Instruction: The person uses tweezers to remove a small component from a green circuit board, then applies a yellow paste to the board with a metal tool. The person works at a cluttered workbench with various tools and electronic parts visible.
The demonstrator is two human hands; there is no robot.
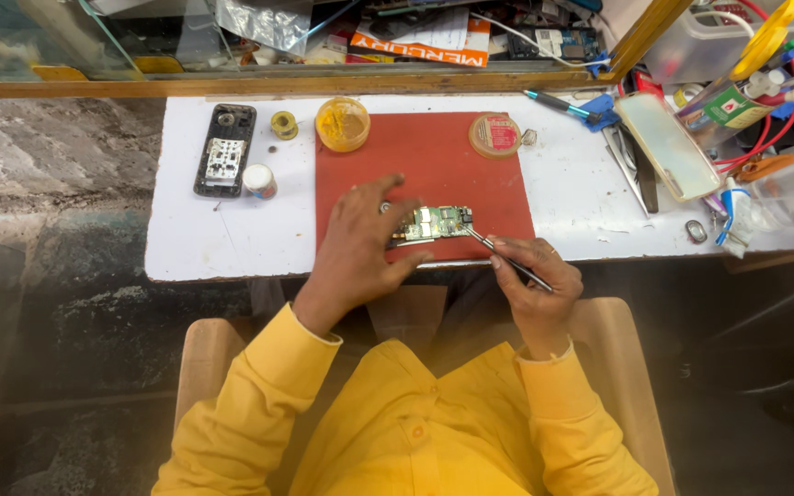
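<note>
Yellow sleeves fill the bottom of the frame, and both hands reach up to the near edge of a white table [195,239]. Left hand [360,248] lies flat-ish over the left end of a small green circuit board [436,223], fingers spread, thumb tucked under the board's near edge, so its grip is pinning the board down on the red mat [434,156]. Right hand [535,276] has its fingers pinched together on thin metal tweezers [507,257], held like a pen, tip touching the right end of the board. So the board sits at the lower middle of the mat, right between the two hands.

Further up the mat there's a yellow tub [343,124] at the top left corner and a round reddish tin [494,135] near the top right. Left of the mat: an opened black phone [225,150], a little white jar [259,181] just beside it, and a solder spool [284,124]. On the right of the frame a pale phone cover [665,145] lies tilted, with a pile of tools and cables behind it.
</note>
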